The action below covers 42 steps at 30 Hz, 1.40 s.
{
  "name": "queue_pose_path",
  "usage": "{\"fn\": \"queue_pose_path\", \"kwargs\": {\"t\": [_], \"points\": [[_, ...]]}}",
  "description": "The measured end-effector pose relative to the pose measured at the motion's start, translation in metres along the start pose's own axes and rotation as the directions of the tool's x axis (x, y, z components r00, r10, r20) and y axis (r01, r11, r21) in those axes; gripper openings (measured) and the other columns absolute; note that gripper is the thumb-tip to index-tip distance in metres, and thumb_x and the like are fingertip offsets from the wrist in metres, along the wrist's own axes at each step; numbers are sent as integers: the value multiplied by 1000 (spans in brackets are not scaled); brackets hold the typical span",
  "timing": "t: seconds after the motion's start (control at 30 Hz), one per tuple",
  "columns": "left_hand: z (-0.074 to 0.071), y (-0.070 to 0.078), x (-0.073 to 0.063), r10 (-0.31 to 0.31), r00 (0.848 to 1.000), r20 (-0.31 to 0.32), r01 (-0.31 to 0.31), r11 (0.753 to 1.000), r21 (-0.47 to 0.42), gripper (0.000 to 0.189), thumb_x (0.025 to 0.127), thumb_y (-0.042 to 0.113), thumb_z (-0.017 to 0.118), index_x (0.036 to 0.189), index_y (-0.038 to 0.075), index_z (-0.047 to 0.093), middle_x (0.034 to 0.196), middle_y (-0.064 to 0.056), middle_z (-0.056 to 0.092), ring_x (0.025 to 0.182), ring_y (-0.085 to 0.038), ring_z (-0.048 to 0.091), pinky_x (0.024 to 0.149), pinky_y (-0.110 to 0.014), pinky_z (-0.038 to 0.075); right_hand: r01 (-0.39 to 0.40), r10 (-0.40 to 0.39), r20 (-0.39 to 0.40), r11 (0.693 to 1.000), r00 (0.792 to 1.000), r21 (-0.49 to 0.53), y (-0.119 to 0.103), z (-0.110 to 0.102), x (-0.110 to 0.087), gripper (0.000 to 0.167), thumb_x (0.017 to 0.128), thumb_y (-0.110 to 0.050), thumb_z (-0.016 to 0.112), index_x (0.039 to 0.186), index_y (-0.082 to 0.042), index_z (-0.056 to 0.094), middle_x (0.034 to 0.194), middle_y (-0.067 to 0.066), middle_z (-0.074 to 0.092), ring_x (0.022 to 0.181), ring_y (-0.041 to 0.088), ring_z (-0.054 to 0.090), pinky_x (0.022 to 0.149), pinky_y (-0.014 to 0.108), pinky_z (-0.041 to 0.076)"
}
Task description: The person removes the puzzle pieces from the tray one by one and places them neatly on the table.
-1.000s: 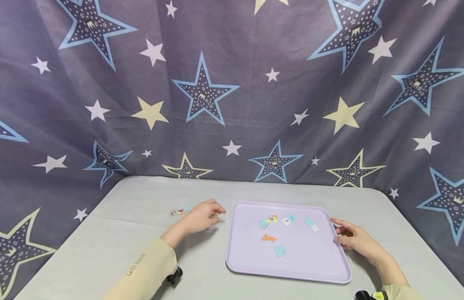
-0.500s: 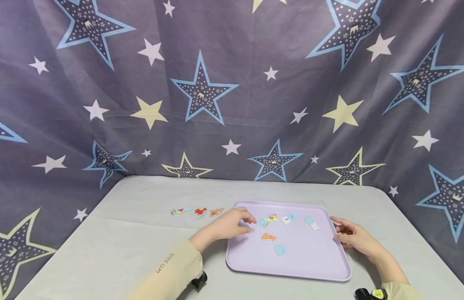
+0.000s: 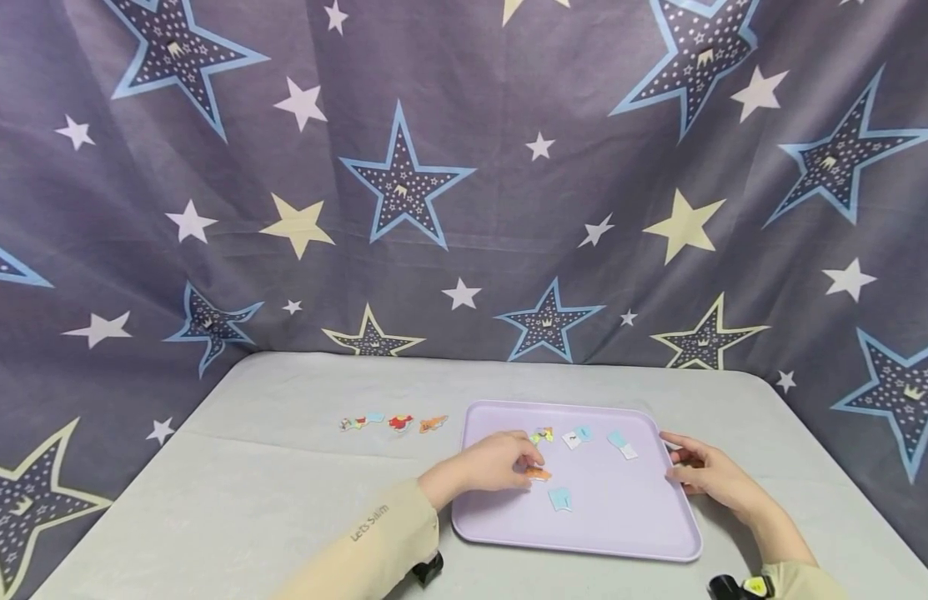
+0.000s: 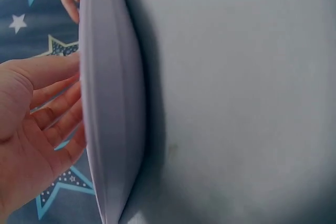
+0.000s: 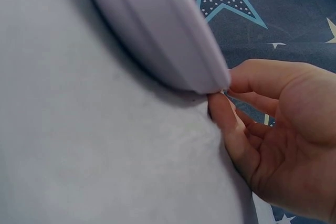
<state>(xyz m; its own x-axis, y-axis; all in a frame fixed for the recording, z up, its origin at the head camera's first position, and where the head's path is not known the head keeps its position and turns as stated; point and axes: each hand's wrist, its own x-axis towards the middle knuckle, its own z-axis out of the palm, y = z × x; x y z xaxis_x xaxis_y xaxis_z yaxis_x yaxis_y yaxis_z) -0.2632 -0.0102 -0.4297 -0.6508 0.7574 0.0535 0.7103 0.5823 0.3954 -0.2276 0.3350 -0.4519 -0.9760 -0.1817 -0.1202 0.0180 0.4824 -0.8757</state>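
My left hand (image 3: 501, 461) is over the left part of the lilac tray (image 3: 629, 517), its fingertips at an orange puzzle piece (image 3: 539, 473). In the left wrist view the tray wall (image 4: 113, 103) hides the fingertips; the thumb and fingers look fairly straight, and no grip on the piece shows. At the tray's right edge, my right hand (image 3: 707, 475) pinches the rim between thumb and fingers, as the right wrist view also shows. Beyond the left hand lies a yellow piece (image 3: 542, 435). A light blue piece (image 3: 559, 499) is nearer the front.
Two blue-and-white pieces, one (image 3: 576, 437) behind the middle and one (image 3: 623, 444) farther right, lie on the tray. Left of it on the grey table (image 3: 283, 483) are a joined multicoloured piece (image 3: 361, 422), a red piece (image 3: 399, 423) and an orange piece (image 3: 433, 423). A star-patterned curtain (image 3: 479, 208) hangs behind.
My left hand has left the orange piece in the row on the table and moved right, over the tray, to the other orange piece. The right hand stays at the rim.
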Motion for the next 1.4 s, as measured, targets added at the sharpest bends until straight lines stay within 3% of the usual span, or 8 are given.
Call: {"fn": "queue_pose_path", "kwargs": {"t": [0.17, 0.7, 1.2, 1.4], "points": [[3, 3, 3, 6, 1000, 4, -6, 1000, 23, 28, 72, 16, 72, 99, 14, 67, 83, 7, 54, 74, -3, 49, 71, -10, 36, 3, -3, -3, 1000, 1000, -1, -1, 0, 0, 67, 81, -7, 61, 138, 6, 29, 104, 15, 47, 77, 7, 45, 63, 25, 49], [4, 7, 3, -24, 999, 25, 24, 1000, -2, 20, 74, 12, 70, 92, 17, 66, 81, 9, 53, 74, -3, 50, 70, -11, 36, -1, 1, -6, 1000, 1000, 5, 0, 1, -1, 67, 81, -7, 61, 137, 6, 29, 102, 14, 47, 77, 7, 46, 62, 25, 49], [3, 2, 1, -19, 1000, -16, 18, 999, -30, 22, 69, 6, 68, 89, 16, 65, 78, 7, 54, 70, -1, 47, 67, -11, 36, 4, -4, -7, 1000, 1000, 10, 3, 1, 1, 66, 81, -7, 61, 137, 6, 29, 102, 13, 47, 77, 7, 46, 62, 25, 49], [0, -3, -3, -46, 998, -31, 45, 998, -37, 25, 68, 4, 67, 89, 17, 65, 77, 8, 53, 68, -1, 46, 65, -12, 36, 9, -9, -8, 1000, 1000, 17, 4, 0, 1, 66, 81, -8, 61, 137, 6, 30, 101, 13, 46, 77, 7, 45, 61, 25, 48]]}}
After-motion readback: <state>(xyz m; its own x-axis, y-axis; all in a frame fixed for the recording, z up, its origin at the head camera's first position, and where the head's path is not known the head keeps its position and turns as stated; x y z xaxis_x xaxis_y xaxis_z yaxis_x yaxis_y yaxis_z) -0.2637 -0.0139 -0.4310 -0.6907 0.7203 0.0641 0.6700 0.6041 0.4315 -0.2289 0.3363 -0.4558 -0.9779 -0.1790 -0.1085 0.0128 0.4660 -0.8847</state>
